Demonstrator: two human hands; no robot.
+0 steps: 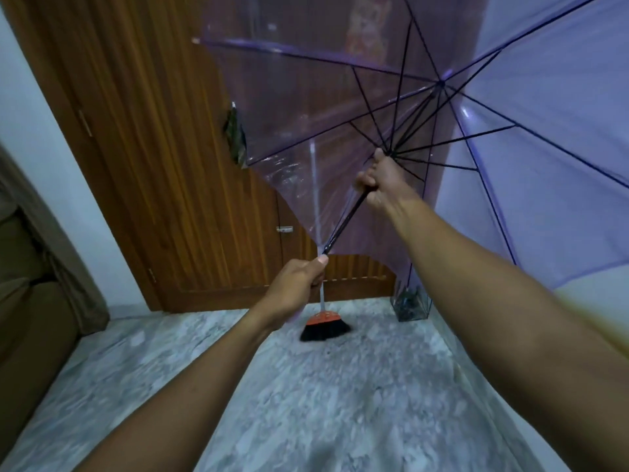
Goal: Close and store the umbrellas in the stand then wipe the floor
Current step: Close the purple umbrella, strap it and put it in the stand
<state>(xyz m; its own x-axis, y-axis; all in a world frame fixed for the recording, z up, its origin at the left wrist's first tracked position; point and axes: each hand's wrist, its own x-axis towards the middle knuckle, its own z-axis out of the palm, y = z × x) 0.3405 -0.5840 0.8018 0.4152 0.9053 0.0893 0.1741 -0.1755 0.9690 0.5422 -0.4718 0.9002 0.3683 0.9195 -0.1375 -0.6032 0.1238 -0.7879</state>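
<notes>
A clear purple umbrella (531,137) is spread open in front of me, its canopy filling the upper right. Its black shaft (343,226) runs down and to the left. My left hand (296,287) is closed around the handle end of the shaft. My right hand (381,180) grips the shaft higher up, just below the point where the black ribs meet. A clear umbrella stand (410,306) sits on the floor by the door's right corner, with something dark inside it.
A broom (325,327) with an orange head and black bristles leans against the wooden door (163,148). A brown sofa (30,301) is at the left. Grey marble floor (340,403) stretches below my arms. A white wall stands at the right.
</notes>
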